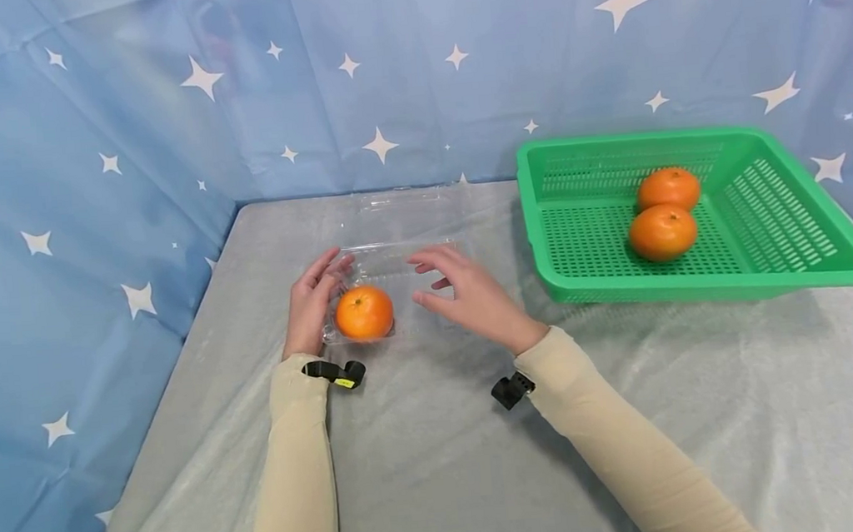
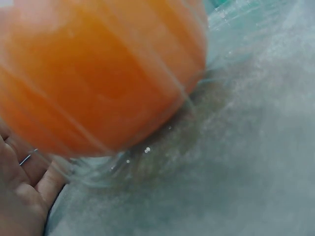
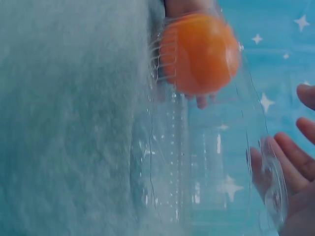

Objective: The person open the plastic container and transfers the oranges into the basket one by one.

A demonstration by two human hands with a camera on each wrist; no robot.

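Observation:
A clear plastic clamshell box [image 1: 396,260] lies on the table with its lid folded back toward the curtain. One orange [image 1: 365,312] sits in the box's near left corner, and the right wrist view also shows this orange [image 3: 199,54] through the plastic. My left hand [image 1: 312,302] rests against the box's left side, beside the orange, its fingers extended. Over the box's right part is my right hand [image 1: 466,292], fingers spread and loosely bent, with nothing between them. In the left wrist view the orange [image 2: 103,73] hides part of the left hand.
A green plastic basket [image 1: 706,284] stands to the right on the grey-covered table [image 1: 427,466]. Two oranges [image 1: 663,232] lie inside it, touching. A blue curtain [image 1: 411,75] with white stars borders the table at the back and left.

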